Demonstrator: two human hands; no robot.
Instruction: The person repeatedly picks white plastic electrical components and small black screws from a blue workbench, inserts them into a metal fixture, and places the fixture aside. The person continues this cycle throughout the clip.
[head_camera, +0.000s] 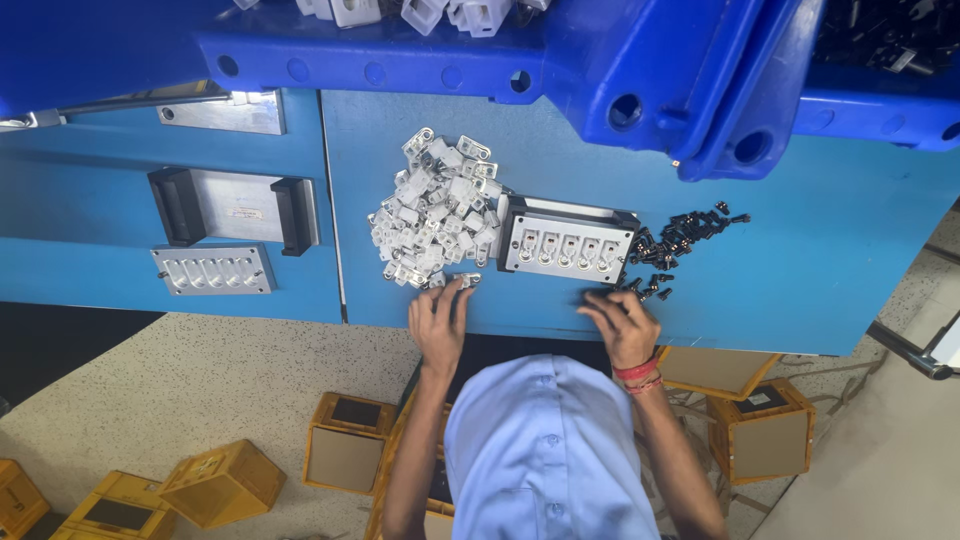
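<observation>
My left hand (440, 322) reaches onto the blue table (820, 260), its fingertips pinching a small white plastic part (466, 281) at the near edge of a pile of white parts (432, 212). My right hand (622, 325), with red bangles on the wrist, lies with curled fingers at the near edge of a scatter of small black screws (675, 243). What its fingers hold is hidden. Between my hands sits a grey metal fixture (566, 243) with a row of several white parts seated in its slots.
A second fixture block (234, 208) and a slotted metal plate (212, 270) lie to the left. Blue crates (640, 70) with white parts hang over the table's far side. Yellow boxes (222, 483) stand on the floor below.
</observation>
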